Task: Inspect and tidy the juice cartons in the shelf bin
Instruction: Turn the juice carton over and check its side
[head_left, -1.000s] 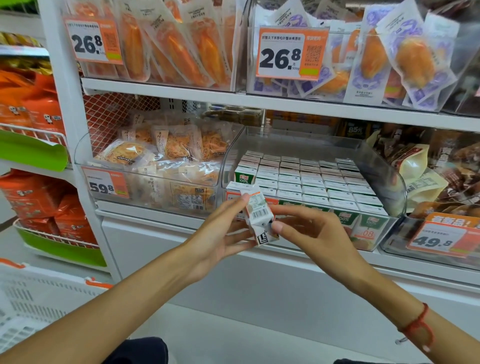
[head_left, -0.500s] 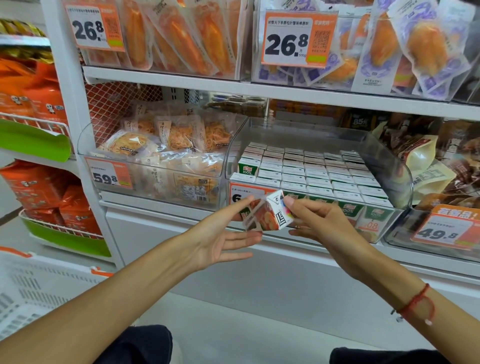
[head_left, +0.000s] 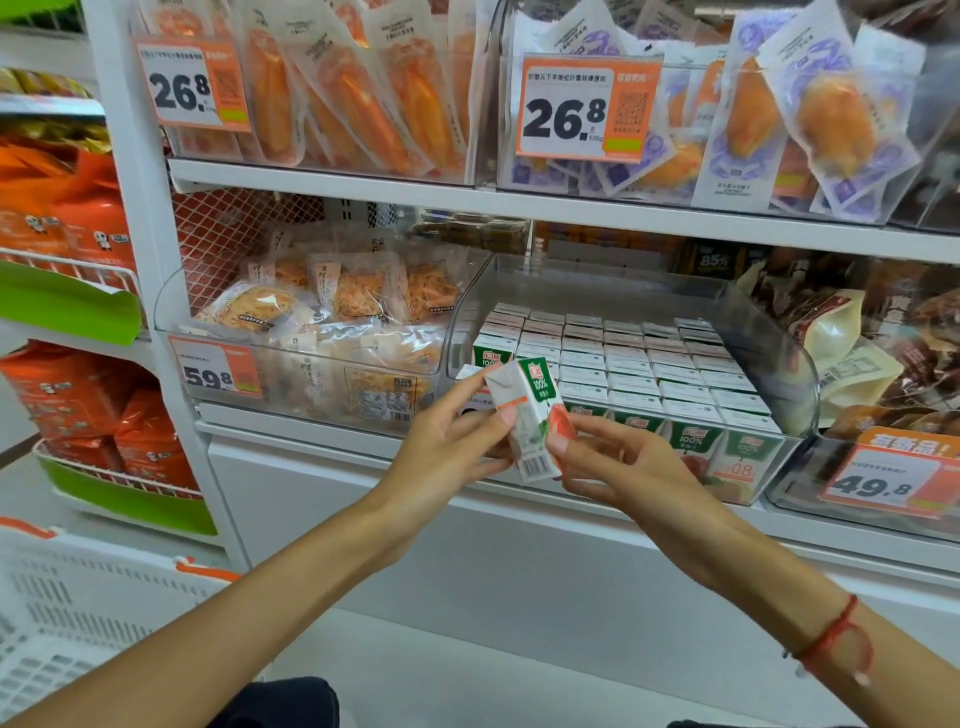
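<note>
A small white and green juice carton (head_left: 530, 415) with a barcode at its lower end stands nearly upright in front of the clear shelf bin (head_left: 789, 364). My left hand (head_left: 447, 441) pinches its left side with thumb and fingers. My right hand (head_left: 618, 462) holds its right side, thumb on the front face. Inside the bin, several rows of the same cartons (head_left: 639, 364) stand packed upright, tops showing. A gap shows at the bin's front left corner, behind the held carton.
A bin of bagged snacks (head_left: 322, 332) sits to the left, a bin of pouches (head_left: 857, 353) to the right. The upper shelf (head_left: 519, 202) carries hanging packs and price tags. A white plastic basket (head_left: 67, 613) stands at lower left.
The carton has been turned from tilted on its side to nearly upright with its green front facing me. My left hand has taken hold of it again alongside my right.
</note>
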